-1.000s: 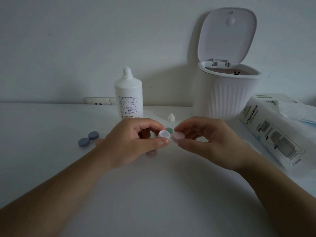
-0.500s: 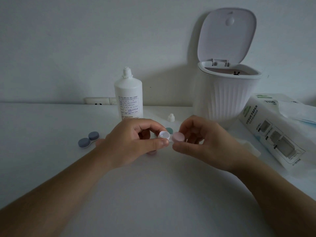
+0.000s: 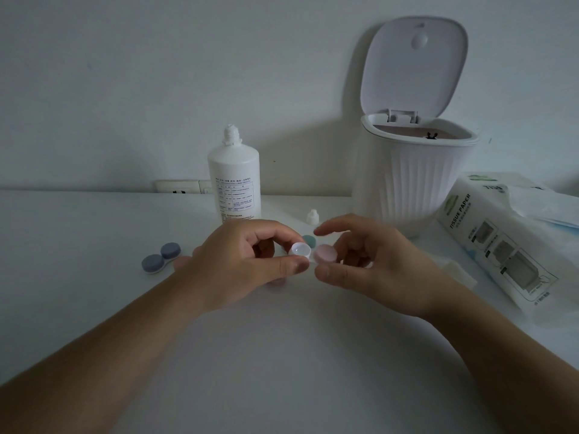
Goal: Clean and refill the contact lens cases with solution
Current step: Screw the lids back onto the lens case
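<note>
- My left hand holds a small lens case up over the middle of the bench. The thumb and fingers are curled tight round its open white cup.
- I cannot tell if there is any water in that cup.
- My right hand pinches the pink cap on the other cup, thumb below and a bent finger behind. The first finger sticks out loose above it.
- The pink cap sits right between my two thumbs, touching them both.
- A green cap lies on the bench just behind the case, at 12 o'clock from it.
- A second case with two blue-grey caps lies shut at 9 o'clock from my left hand, a little way off.
- The big white bottle stands at 12 o'clock with its top off. Its little white cap stands near it, at 1 o'clock from my hands.
- The white bin at 1 o'clock has its lid up. Something pinkish is inside, with a tiny dark thing on it.
- A pack of tissue paper lies at 3 o'clock.
</note>
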`<state>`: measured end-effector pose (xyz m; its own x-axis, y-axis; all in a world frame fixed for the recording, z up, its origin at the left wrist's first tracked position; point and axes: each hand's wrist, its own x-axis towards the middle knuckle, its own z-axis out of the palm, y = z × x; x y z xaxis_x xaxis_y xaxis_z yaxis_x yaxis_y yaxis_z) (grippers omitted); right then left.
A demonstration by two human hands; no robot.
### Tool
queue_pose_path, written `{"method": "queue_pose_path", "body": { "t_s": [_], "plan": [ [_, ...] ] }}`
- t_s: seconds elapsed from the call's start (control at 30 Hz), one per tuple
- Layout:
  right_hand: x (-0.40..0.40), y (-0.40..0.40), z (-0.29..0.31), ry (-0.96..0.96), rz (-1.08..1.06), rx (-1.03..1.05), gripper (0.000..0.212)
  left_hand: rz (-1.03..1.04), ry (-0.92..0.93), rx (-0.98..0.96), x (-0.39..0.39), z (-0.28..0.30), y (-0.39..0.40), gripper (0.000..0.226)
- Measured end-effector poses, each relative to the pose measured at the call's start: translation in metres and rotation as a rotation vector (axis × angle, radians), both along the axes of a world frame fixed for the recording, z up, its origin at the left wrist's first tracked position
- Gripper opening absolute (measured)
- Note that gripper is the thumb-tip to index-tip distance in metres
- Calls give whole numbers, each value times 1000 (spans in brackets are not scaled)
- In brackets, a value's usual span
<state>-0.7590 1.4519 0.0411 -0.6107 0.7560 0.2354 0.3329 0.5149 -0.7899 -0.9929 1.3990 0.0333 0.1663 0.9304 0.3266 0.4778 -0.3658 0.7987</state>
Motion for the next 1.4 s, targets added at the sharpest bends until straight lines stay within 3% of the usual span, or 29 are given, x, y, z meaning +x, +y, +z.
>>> {"method": "queue_pose_path", "body": {
  "t_s": [0.13, 0.23, 0.47, 1.1, 1.4],
  "plan": [
    [1, -2, 2, 97, 63, -54, 24, 11, 6, 7, -1, -1, 1, 25],
    [-1, -2, 1, 66, 31, -37, 16, 11, 8, 12, -1, -2, 1, 25],
    [-2, -1, -1, 4, 15, -4, 29, 7, 26, 35, -1, -2, 2, 24],
    [-3, -2, 0, 72, -25, 7, 13, 1, -10, 34, -1, 1, 2, 26],
    [-1, -1, 1, 91, -24, -2, 13, 34, 220, 131, -6, 5, 0, 35]
  ]
}}
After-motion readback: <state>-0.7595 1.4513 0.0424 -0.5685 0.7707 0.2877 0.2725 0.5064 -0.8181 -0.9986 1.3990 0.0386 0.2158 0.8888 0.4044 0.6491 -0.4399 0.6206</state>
